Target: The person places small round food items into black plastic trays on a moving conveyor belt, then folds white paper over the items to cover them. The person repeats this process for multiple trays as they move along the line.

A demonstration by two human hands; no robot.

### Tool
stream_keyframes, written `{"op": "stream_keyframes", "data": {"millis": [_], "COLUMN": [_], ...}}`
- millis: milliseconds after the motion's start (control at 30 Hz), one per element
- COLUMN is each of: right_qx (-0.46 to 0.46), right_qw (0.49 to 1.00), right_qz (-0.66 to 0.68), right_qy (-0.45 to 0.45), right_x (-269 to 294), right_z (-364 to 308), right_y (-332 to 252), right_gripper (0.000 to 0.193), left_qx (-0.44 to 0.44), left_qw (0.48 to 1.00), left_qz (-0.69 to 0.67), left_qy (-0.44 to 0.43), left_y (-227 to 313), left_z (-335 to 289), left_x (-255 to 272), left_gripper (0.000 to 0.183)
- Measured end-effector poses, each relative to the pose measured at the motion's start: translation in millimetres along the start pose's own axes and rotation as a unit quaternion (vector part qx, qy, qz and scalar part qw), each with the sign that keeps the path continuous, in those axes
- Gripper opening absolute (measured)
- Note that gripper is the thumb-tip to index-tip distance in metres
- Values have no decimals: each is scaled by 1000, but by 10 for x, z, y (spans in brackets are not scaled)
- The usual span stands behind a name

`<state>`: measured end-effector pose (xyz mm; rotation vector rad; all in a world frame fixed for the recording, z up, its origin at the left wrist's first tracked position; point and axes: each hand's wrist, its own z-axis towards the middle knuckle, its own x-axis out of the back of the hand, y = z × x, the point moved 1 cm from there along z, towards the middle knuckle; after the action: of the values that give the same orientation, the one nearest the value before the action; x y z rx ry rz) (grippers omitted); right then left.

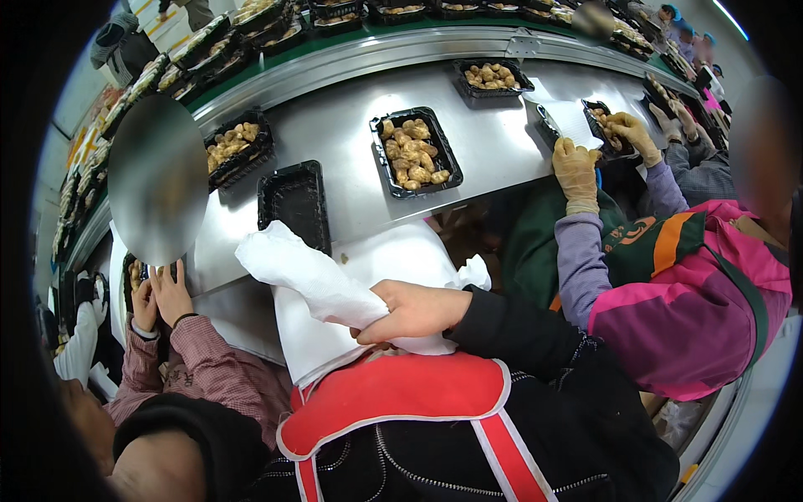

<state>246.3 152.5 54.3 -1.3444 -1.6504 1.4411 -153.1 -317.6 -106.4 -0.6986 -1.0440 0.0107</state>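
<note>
Near the middle, my right hand [418, 309], bare, in a black sleeve, is closed around a crumpled white sheet [314, 276]; whether it is paper or cloth I cannot tell. The sheet's free end points up and left, overlapping the near edge of an empty black plastic tray [293, 199]. More white material [389, 251] spreads beneath, between the metal table and my red apron [401, 389]. Beyond the empty tray, a black tray [452, 178] holds several brown, knobbly pieces that look like mushrooms or tubers. My left hand does not show.
The metal table [351, 125] carries filled trays [493, 77] at the back and left. A co-worker's gloved hands [577, 171] handle a tray and white sheet at right; another's bare hands [167, 293] work at left. Behind a metal rail [401, 57] stand rows of filled trays.
</note>
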Motion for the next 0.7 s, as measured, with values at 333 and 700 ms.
{"op": "stream_keyframes", "data": {"millis": [333,700], "right_qx": [0,-38], "right_qw": [1000,999], "right_qz": [-1,-7], "right_qy": [19,16], "right_x": [-6,-18], "right_z": [55,85], "right_y": [58,-20], "right_gripper": [25,26], "left_qx": [150,173], "left_qw": [934,877], "left_qz": [-313,-434], "left_qy": [86,115], "left_y": [235,320], "left_z": [108,59], "left_x": [272,292], "left_gripper": [50,44]}}
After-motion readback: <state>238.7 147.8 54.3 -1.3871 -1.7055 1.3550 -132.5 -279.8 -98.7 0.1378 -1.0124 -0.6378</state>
